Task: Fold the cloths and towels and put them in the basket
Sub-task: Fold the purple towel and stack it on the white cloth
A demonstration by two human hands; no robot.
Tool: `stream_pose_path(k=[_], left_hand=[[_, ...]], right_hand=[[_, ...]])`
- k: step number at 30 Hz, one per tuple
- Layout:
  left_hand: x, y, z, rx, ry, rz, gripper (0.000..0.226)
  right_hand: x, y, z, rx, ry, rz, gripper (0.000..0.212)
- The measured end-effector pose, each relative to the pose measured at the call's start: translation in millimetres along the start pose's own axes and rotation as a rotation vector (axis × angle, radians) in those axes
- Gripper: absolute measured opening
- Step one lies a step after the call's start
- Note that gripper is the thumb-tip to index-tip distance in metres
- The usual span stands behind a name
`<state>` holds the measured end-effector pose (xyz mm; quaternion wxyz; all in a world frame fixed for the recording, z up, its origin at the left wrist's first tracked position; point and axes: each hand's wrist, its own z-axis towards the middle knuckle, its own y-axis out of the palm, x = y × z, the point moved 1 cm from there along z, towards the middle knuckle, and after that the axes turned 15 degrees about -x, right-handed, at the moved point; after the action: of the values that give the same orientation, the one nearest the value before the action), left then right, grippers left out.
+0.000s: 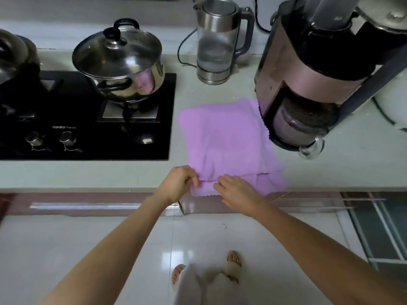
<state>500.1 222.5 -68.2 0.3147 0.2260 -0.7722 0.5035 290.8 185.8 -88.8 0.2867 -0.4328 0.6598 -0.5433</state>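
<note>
So there's a purple towel (pixel 226 139) spread mostly flat on the counter (pixel 110 175), sitting between the stove (pixel 88 139) and a big pinkish blender (pixel 308 84). Its far right corner tucks right up against the blender's base, and the near edge hangs a little over the counter's front lip. There's a fold line running across it near the front, so the near strip looks doubled over.

Both hands are at that near left corner. The left hand (pixel 178 183) has its fingers curled and is pinching the towel's edge. The right hand (pixel 237 190) is just beside it, fingers bent down onto the cloth at the fold; looks like it's gripping the edge too, but the fingertips are partly hidden so I can't say that for sure.

Other stuff: a steel pot (pixel 119 62) with a glass lid sits on the stove's right burner, and a kettle (pixel 218 42) stands behind the towel at the back of the counter, well apart from it.
</note>
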Motion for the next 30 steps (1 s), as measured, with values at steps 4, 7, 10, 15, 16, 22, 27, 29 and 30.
stream_pose_path(k=[4,7,10,15,16,22,27,29,30], left_hand=[[-5.9,6.0,1.8,0.125,-0.020,-0.106,0.037],[-3.4,8.0,1.0,0.170,-0.053,-0.226,0.037],[0.2,13.4,0.5,0.142,-0.063,-0.308,0.029],[9.8,19.6,9.2,0.089,-0.037,-0.216,0.069],[13.9,20.1,12.3,0.093,-0.034,-0.146,0.074],[37.6,21.0,30.0,0.338,-0.025,-0.115,0.028],[43.4,9.2,38.5,0.333,-0.098,-0.293,0.019],[48.7,7.1,37.3,0.273,-0.075,-0.287,0.039],[48.6,7.5,37.4,0.246,-0.050,-0.236,0.048]], right_hand=[[6.1,14.2,17.3,0.197,-0.013,0.028,0.021],[10.4,10.0,24.6,0.175,0.047,0.278,0.008],[26.4,0.3,28.3,0.050,0.248,0.861,0.012],[54.5,-22.0,44.9,-0.041,0.441,1.372,0.031],[57.4,-22.5,49.0,-0.056,0.463,1.394,0.032],[63.4,-19.4,62.2,-0.110,0.521,1.432,0.032],[71.7,-22.2,65.2,-0.115,0.494,1.435,0.032],[73.3,-27.0,66.5,-0.099,0.504,1.482,0.031],[73.9,-30.1,67.6,-0.100,0.510,1.492,0.030]])
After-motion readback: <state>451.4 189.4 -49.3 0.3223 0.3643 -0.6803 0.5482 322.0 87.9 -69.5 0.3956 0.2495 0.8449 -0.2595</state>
